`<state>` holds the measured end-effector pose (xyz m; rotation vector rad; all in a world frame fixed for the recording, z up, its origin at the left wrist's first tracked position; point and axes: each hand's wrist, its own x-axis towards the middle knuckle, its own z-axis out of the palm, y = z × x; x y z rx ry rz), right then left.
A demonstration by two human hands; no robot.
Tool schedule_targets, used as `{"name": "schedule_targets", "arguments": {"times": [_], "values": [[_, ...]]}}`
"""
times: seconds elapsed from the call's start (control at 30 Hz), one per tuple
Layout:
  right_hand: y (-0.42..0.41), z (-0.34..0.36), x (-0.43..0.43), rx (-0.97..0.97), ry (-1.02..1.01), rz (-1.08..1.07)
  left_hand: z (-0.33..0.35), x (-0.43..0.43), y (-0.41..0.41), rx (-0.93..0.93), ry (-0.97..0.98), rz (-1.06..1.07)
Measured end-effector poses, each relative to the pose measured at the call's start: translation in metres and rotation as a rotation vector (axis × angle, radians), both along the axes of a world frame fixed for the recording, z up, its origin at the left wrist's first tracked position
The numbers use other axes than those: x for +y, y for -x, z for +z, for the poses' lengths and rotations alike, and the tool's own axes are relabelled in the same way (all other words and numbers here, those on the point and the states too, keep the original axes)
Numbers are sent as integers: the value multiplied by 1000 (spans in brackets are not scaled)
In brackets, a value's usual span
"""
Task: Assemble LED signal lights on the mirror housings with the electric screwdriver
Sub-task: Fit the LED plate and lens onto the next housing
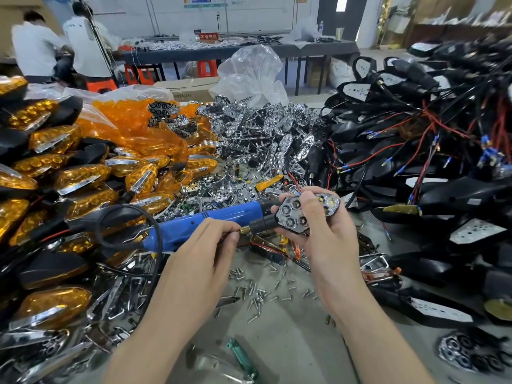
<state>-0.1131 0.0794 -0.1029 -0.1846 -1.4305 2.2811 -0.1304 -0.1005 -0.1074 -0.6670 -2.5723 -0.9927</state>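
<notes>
- Place: factory assembly workshop.
- Tabletop [277, 322]: heaps of amber lights [69, 176], chrome reflectors [263, 128], wired black housings [415, 134], loose screws [257, 295].
- Background: workers [36, 48] at long table [249, 51].

Right hand [329, 239] gripping signal light [304, 214] (reflector up), left hand [202, 248] pinching brass stem [244, 230], blue screwdriver [205, 221] behind

Long dark table [318, 49] behind, red stools [206, 68] beneath, white wall [263, 15]

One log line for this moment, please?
left hand pinches stem | right hand grips light | screwdriver behind hands
</notes>
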Motion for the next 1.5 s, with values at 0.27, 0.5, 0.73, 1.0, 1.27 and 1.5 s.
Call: {"name": "schedule_targets", "arguments": {"times": [0.27,0.5,0.73,1.0,1.27,1.5], "values": [[0,-1,2,18,-15,9,0,1,-2,-9,-26,-10],[0,-2,-11,-1,-147,-3,6,26,-15,171,40,60],[3,-11,-15,12,-289,80,3,25,-9,-215,-276,-38],[1,-11,-16,-9,-313,96,3,26,-5,-341,-414,-76],[3,-12,-15,-42,-313,115,2,26,-4,-343,-435,-86],[4,-13,-12,-114,-147,223,1,24,-4,-341,-426,-68]]}}
